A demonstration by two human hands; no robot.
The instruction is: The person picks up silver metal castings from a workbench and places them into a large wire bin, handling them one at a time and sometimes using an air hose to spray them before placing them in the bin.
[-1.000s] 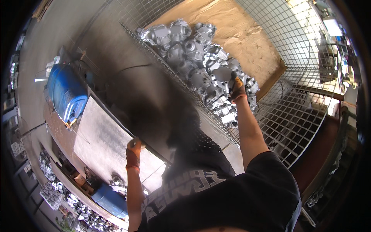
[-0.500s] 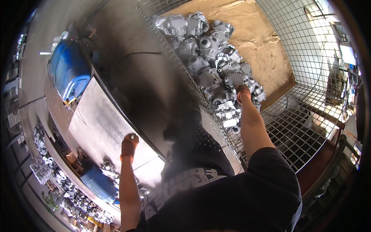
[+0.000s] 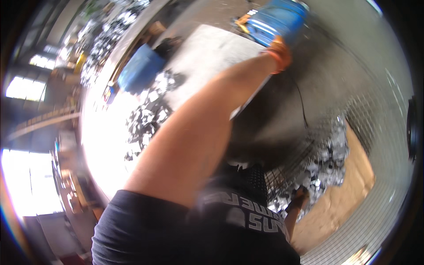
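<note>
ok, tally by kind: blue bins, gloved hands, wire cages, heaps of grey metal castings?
Blue bins: 2, one at the far end, one mid-bench
Gloved hands: 2, left hand, right hand
Wire cage: 1
Casting heaps: 2, one in the cage, one on the bench
Total: 7

A grey tabletop (image 3: 207, 57) stretches ahead of me, blurred. On it stands a blue bin (image 3: 141, 68), with another blue bin (image 3: 276, 20) at its far end. Shiny metal scraps (image 3: 148, 115) lie heaped near the first. Off to my left, bright windows (image 3: 24, 88) glare, and a brown cardboard sheet (image 3: 340, 207) lines the wire cage.
</note>
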